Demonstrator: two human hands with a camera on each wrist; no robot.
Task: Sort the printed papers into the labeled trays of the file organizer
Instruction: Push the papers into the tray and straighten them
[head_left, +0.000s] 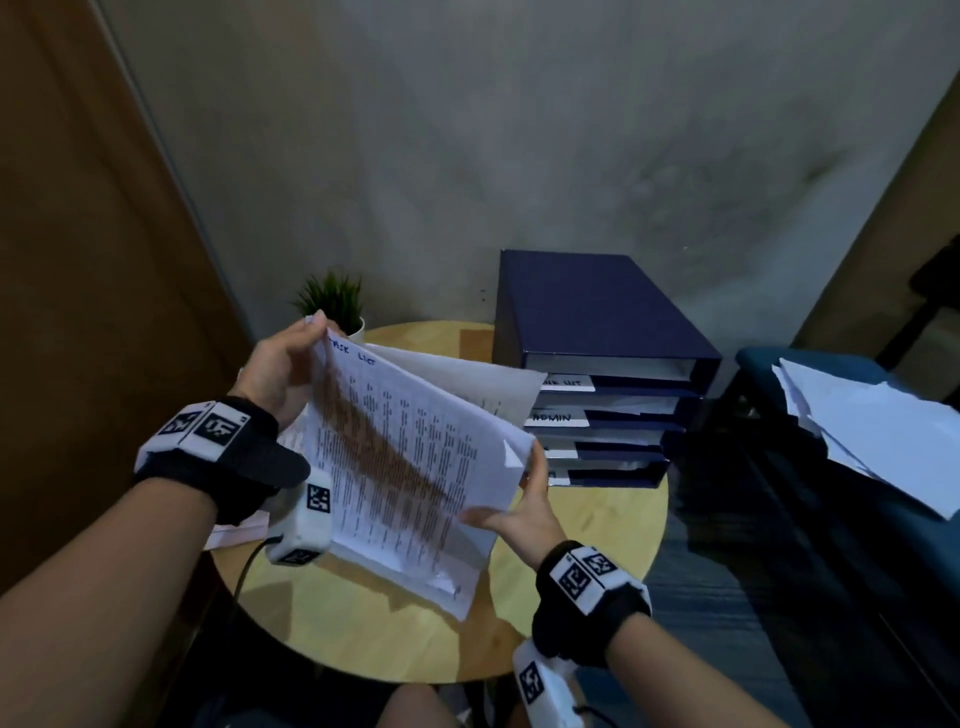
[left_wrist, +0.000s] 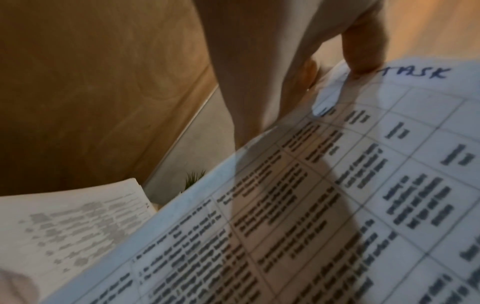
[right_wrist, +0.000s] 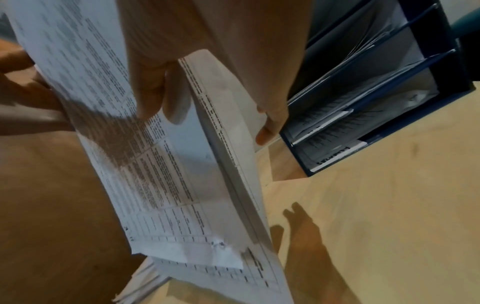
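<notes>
Both hands hold a sheaf of printed papers (head_left: 400, 467) tilted above the round wooden table (head_left: 597, 525). The top sheet is a table with "TASK LIST" handwritten at its head (left_wrist: 426, 73). My left hand (head_left: 283, 369) pinches the upper left corner of the papers (left_wrist: 311, 205), thumb on the front. My right hand (head_left: 524, 506) grips the right edge of the papers (right_wrist: 161, 164), thumb on top and fingers behind. The dark blue file organizer (head_left: 597, 322) stands behind on the table, its labelled trays (head_left: 558, 418) facing me with papers inside (right_wrist: 363, 115).
A small potted plant (head_left: 332, 301) stands at the table's back left. More loose papers (head_left: 236, 530) lie under my left wrist at the table's left edge. A second pile of white sheets (head_left: 872, 431) lies on a dark blue seat at right. A wooden door (head_left: 78, 260) is on the left.
</notes>
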